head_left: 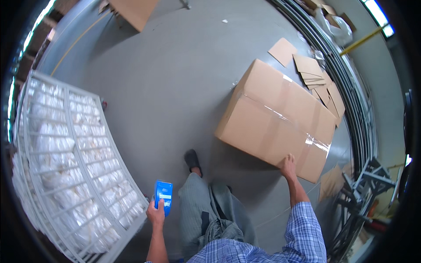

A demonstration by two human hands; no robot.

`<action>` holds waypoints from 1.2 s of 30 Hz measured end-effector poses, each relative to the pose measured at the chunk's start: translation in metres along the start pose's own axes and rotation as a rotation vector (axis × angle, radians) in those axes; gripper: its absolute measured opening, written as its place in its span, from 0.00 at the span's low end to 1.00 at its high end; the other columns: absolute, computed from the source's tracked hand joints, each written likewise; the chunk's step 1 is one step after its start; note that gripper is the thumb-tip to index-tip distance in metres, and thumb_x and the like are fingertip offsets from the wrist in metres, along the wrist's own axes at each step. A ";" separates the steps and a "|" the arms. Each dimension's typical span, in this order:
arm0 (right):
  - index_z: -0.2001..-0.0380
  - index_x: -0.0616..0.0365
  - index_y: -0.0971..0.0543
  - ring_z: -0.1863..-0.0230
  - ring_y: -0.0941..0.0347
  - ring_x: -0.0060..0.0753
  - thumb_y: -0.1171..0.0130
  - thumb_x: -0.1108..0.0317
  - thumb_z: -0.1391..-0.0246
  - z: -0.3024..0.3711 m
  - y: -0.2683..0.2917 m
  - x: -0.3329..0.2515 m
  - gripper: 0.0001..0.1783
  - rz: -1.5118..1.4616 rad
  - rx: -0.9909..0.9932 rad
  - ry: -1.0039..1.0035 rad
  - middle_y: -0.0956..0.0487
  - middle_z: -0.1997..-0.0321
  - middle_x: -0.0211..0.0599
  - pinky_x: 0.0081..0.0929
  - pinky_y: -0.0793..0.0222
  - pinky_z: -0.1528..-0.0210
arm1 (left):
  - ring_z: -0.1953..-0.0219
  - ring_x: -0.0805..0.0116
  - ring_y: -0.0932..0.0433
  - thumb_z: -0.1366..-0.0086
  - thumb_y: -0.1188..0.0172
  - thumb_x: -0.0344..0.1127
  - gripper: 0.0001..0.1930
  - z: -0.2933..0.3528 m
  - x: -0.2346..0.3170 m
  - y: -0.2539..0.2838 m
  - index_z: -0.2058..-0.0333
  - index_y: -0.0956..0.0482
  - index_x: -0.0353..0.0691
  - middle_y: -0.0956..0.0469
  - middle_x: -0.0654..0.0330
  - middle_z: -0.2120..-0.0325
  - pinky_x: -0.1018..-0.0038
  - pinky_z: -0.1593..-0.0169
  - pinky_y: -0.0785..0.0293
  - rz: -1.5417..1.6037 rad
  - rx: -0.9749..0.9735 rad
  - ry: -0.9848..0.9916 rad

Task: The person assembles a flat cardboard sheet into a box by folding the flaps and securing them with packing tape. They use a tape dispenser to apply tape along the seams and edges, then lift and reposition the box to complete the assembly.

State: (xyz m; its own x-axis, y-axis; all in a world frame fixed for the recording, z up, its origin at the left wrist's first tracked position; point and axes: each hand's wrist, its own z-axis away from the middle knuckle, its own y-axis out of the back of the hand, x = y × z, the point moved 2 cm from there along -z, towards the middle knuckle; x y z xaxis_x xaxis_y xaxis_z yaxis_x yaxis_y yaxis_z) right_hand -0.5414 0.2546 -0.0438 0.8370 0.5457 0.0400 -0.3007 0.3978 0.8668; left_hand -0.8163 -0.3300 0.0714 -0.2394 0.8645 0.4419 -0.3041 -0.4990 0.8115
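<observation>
My left hand is closed around a blue tape dispenser with a pale label, held upright beside my left leg. The thumb lies over its front. To the right, a large cardboard box lies on the floor, with clear tape along its middle and across one end. My right hand grips the near edge of this box, its fingers bent over the top face. The underside of the box is hidden.
At left stands a white metal cage filled with clear plastic-wrapped goods. Flat cardboard pieces lie beyond the box, along long metal rails. A grey metal frame stands at right. Another cardboard panel is far off at upper left.
</observation>
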 end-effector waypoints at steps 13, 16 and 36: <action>0.31 0.71 0.49 0.22 0.65 0.57 0.40 0.49 0.43 -0.197 0.106 -0.340 0.50 -0.487 0.449 0.111 0.55 0.23 0.57 0.52 0.68 0.23 | 0.73 0.53 0.21 0.39 0.34 0.50 0.20 -0.242 0.170 -0.051 0.72 0.21 0.35 0.21 0.49 0.76 0.59 0.64 0.27 -0.129 -0.210 -0.302; 0.29 0.69 0.54 0.21 0.71 0.56 0.34 0.53 0.50 -0.209 0.110 -0.354 0.56 -0.331 0.237 0.005 0.61 0.22 0.55 0.54 0.72 0.23 | 0.72 0.53 0.20 0.40 0.34 0.49 0.19 -0.301 0.246 -0.053 0.71 0.21 0.35 0.20 0.50 0.76 0.61 0.64 0.26 -0.313 -0.333 -0.303; 0.32 0.57 0.38 0.21 0.61 0.48 0.30 0.67 0.56 -0.167 0.180 -0.341 0.47 -2.015 0.548 -0.360 0.50 0.23 0.43 0.51 0.61 0.24 | 0.65 0.69 0.24 0.50 0.27 0.47 0.15 -0.228 0.765 -0.150 0.72 0.23 0.48 0.23 0.70 0.75 0.63 0.57 0.40 -0.529 -1.075 -2.325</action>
State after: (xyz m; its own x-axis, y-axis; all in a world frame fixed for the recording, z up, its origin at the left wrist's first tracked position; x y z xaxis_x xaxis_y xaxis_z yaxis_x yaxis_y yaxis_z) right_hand -0.9576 0.2634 0.0154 -0.1915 -0.4092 -0.8921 0.9802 -0.1273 -0.1520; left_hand -1.1640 0.3927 0.2007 0.5096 -0.7286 0.4577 -0.2539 0.3808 0.8891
